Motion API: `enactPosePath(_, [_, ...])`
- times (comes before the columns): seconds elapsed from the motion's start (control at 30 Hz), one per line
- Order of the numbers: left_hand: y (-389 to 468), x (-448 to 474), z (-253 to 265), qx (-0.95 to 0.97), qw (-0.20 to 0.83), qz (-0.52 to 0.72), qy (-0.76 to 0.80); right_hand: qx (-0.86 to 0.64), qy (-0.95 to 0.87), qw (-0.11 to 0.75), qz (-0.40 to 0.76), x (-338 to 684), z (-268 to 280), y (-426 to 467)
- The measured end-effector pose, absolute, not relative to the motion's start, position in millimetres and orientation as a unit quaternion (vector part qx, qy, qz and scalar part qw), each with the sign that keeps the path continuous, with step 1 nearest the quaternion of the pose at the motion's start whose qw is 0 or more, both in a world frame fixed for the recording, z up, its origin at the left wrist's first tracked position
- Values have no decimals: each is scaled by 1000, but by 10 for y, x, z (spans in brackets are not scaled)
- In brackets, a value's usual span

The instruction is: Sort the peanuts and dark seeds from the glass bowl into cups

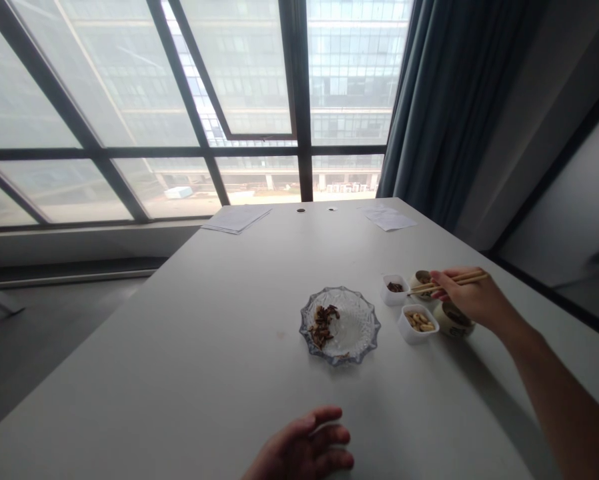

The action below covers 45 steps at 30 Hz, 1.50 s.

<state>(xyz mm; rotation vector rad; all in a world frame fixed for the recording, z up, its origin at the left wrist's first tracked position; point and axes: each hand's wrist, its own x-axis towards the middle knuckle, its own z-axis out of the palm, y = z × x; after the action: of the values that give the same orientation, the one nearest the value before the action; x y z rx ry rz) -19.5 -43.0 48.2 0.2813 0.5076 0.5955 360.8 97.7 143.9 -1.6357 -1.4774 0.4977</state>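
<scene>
My right hand [462, 293] grips a pair of wooden chopsticks [467, 276], their tips pointing left near the white square cup of dark pieces [394, 289]. I cannot tell whether anything is between the tips. Below that hand sit a second white cup with pale yellowish pieces [419, 325] and two round jars, the nearer jar [454, 320] and the farther jar [421, 279], partly hidden by my fingers. A scalloped clear glass dish [364, 333] holds a brown dried heap [323, 325] on its left side. My left hand [309, 443], fingers apart and holding nothing, hovers in front of the dish.
All this stands on a white table [219, 347]. Toward its far edge lie paper sheets [239, 217] on the left, another paper [388, 218] on the right, and a small dark round thing [301, 211]. Windows and a blue curtain [429, 120] rise behind.
</scene>
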Motion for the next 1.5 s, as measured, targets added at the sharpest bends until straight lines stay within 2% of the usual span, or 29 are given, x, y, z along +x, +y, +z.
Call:
enactPosePath(0.17, [-431, -189, 475, 136, 915, 286, 251, -650, -607, 410, 201, 3612, 1371, 1014])
enactPosePath(0.37, [-431, -181, 467, 145, 915, 287, 245, -656, -615, 412, 148, 3612, 1317, 1037])
enactPosePath(0.77, [-425, -198, 442, 145, 920, 282, 229, -653, -567, 500, 44, 3612, 1547, 924])
enactPosePath(0.87, [-417, -196, 448, 146, 919, 286, 229, -640, -559, 523, 65, 3516, 1661, 825])
enactPosePath(1.07, [-420, -202, 460, 142, 918, 287, 233, -625, -599, 491, 94, 3331, 1793, 689])
enactPosePath(1.17, [-430, -198, 460, 142, 918, 290, 232, -620, -594, 502, 103, 3264, 1813, 660])
enactPosePath(1.3, [-437, -198, 464, 142, 917, 289, 237, -600, -588, 506, 197, 3064, 1768, 616])
enactPosePath(1.4, [-439, -206, 470, 137, 917, 287, 239, -565, -616, 469, 285, 2836, 1659, 585])
enactPosePath(1.5, [-439, -206, 474, 135, 917, 288, 241, -528, -653, 441, 317, 2631, 1492, 583])
